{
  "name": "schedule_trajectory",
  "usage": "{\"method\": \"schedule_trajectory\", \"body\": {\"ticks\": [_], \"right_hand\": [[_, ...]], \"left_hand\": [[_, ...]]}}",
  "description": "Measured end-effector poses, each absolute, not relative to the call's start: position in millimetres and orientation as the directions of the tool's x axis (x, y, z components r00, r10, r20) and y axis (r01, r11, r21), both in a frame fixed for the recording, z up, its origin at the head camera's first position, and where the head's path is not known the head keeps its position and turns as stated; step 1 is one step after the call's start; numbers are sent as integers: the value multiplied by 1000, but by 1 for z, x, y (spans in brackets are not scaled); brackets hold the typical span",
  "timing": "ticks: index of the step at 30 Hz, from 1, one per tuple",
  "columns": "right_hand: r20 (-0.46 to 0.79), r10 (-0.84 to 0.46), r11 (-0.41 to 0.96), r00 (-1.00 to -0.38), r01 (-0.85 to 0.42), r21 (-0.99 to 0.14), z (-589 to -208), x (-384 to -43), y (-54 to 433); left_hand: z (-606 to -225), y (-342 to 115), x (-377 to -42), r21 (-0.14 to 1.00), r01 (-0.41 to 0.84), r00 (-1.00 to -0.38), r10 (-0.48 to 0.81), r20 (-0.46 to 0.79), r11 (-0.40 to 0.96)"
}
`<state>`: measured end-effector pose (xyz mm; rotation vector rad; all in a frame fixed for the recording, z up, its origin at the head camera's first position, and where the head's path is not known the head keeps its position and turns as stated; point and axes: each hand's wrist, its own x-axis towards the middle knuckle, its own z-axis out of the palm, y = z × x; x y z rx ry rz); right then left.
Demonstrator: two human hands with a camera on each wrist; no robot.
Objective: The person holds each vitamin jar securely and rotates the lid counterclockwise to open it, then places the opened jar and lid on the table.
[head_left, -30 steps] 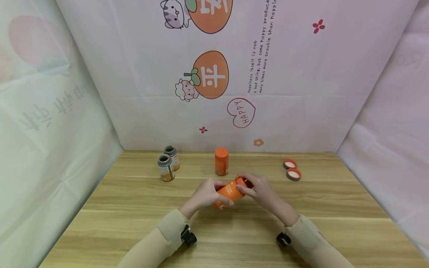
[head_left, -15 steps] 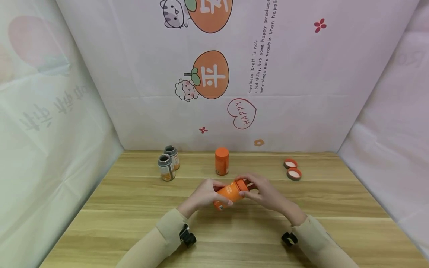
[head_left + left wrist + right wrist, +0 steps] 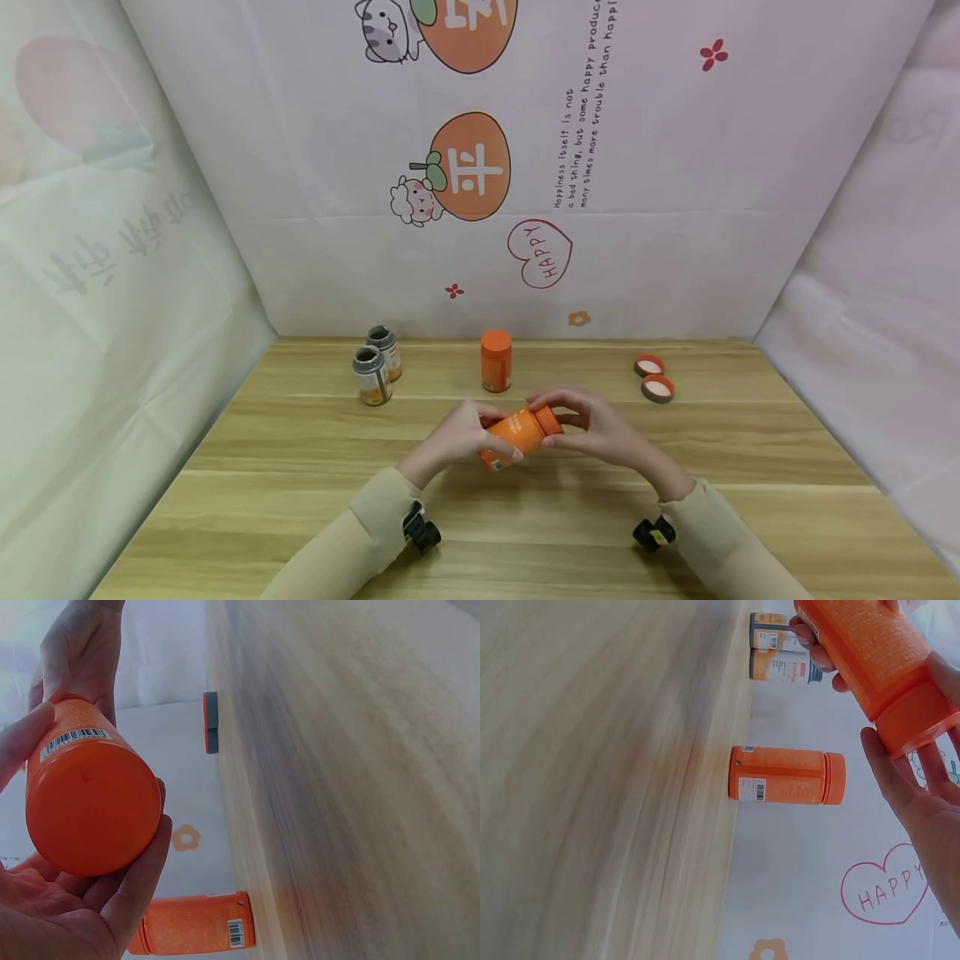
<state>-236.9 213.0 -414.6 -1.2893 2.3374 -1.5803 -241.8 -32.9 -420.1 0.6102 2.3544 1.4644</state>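
Observation:
An orange bottle [image 3: 517,430] is held tilted above the table, its cap end up and to the right. My left hand [image 3: 463,437] grips the body near its base; the left wrist view shows the round orange bottom [image 3: 94,810] and a barcode strip. At the other end, the thumb and fingers of my right hand [image 3: 603,429] hold the orange cap [image 3: 549,420]. In the right wrist view that cap [image 3: 916,720] sits on the bottle's neck, fingers below it and the thumb on the near side. Behind the hands a second orange bottle [image 3: 496,367] stands upright with its cap on.
Two grey bottles [image 3: 372,379] with open mouths stand close together at the back left. Two loose lids [image 3: 657,389], orange and grey with white insides, lie at the back right. A printed white cloth [image 3: 360,275] hangs behind the wooden table [image 3: 300,450].
My right hand has shifted a little right and turned at the wrist, so more of the cap shows. The left hand stays nearly still on the bottle.

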Motion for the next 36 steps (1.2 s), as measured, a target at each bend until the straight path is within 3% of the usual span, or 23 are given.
{"method": "schedule_trajectory", "body": {"ticks": [14,22,36], "right_hand": [[332,-614,144,-716,-515,-845,-412,-237,215],[195,-494,349,-847,-399,-848,-408,-238,207],[-36,-382,481,-924,-166,-861,-409,-238,200]], "left_hand": [[-419,-29,-239,881,217,-876,483,-15,420],[-422,-25,-239,843,237,-895,446,-4,483],[-424,-17,-238,804,267,-923,380,56,531]]}}
